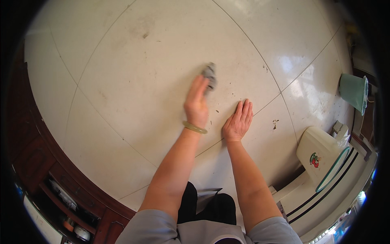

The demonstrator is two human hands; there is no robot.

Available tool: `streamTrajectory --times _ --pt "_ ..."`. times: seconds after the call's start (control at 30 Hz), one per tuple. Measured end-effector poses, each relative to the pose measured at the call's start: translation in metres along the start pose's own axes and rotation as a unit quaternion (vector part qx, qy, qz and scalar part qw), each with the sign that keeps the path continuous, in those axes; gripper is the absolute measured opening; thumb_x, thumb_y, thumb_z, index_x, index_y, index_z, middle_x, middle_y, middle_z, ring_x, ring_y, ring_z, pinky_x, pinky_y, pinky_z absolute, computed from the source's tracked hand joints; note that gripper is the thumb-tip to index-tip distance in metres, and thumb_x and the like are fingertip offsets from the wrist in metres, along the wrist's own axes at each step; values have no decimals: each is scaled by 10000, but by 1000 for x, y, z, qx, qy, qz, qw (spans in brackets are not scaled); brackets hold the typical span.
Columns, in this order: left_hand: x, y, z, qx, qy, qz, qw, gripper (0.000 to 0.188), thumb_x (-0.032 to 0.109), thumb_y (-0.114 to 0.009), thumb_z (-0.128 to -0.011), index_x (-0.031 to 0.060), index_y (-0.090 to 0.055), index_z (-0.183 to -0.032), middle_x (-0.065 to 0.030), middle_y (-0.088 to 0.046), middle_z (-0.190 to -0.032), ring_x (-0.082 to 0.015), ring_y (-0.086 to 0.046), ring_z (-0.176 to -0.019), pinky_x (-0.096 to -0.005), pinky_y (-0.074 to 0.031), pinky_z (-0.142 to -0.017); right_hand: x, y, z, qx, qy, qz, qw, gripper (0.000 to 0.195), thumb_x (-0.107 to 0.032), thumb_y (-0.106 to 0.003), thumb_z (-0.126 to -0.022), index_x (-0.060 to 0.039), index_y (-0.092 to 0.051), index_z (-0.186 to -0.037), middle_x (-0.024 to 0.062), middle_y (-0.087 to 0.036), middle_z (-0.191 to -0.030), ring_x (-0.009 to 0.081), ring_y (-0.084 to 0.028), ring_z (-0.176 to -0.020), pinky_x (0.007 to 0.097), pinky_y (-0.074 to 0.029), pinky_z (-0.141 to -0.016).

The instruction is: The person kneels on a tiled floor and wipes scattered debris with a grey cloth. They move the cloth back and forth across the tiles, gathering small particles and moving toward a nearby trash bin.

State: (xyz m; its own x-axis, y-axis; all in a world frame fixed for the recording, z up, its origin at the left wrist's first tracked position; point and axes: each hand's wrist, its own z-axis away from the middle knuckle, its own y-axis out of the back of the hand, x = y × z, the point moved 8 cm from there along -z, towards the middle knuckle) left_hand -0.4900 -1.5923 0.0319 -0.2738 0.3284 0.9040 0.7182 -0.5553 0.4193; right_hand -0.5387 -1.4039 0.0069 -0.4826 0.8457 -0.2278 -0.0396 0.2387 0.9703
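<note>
My left hand, with a pale green bangle at its wrist, is slightly blurred and holds a crumpled grey cloth against the light tiled floor. Below and to the right of it, my right hand rests palm down on the floor near a tile joint, its fingers extended and nothing seen in it. Small dark crumbs are scattered on the tile between and above the hands. Brownish smudges mark the floor farther up and to the left.
A dark red wooden cabinet with open shelves curves along the left. On the right stand a green plastic bin and a cream container with a teal rim and a printed picture. More debris lies on the floor beside my right hand.
</note>
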Motion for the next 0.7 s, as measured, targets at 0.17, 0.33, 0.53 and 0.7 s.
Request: streamTrajectory --times 0.17,0.33,0.53,0.7 --pt "-55 89 -64 169 91 1 981 477 -131 -456 -891 20 -614 -1316 -135 -573 -1413 -267 -538 -1308 -342 -392 -1125 -3 0 0 -7 1 1 1000 546 -25 -497 -880 38 -452 -1420 224 -386 -1537 408 -343 -1435 519 -283 -1165" --pt "-81 113 -71 170 65 -137 974 504 -136 -490 -864 29 -589 -1330 -161 -508 -1466 -314 -461 -1371 -394 -387 -1136 -5 1 0 -2 10 -3 1000 554 -19 -512 -873 35 -446 -1420 234 -383 -1534 414 -342 -1434 523 -283 -1165" --pt "-79 90 -60 118 23 -202 972 511 -127 -528 -852 48 -591 -1328 -155 -493 -1484 -316 -434 -1394 -415 -363 -1157 -3 1 -1 -6 7 -10 1000 564 -16 -524 -858 34 -441 -1414 242 -380 -1532 421 -330 -1437 528 -287 -1162" --pt "-34 8 -30 10 -91 -182 979 449 -113 -565 -835 59 -650 -1241 -132 -578 -1409 -322 -504 -1346 -468 -363 -1152 0 2 0 0 1 -18 1000 571 -17 -527 -849 29 -444 -1412 237 -382 -1532 422 -329 -1438 529 -278 -1167"
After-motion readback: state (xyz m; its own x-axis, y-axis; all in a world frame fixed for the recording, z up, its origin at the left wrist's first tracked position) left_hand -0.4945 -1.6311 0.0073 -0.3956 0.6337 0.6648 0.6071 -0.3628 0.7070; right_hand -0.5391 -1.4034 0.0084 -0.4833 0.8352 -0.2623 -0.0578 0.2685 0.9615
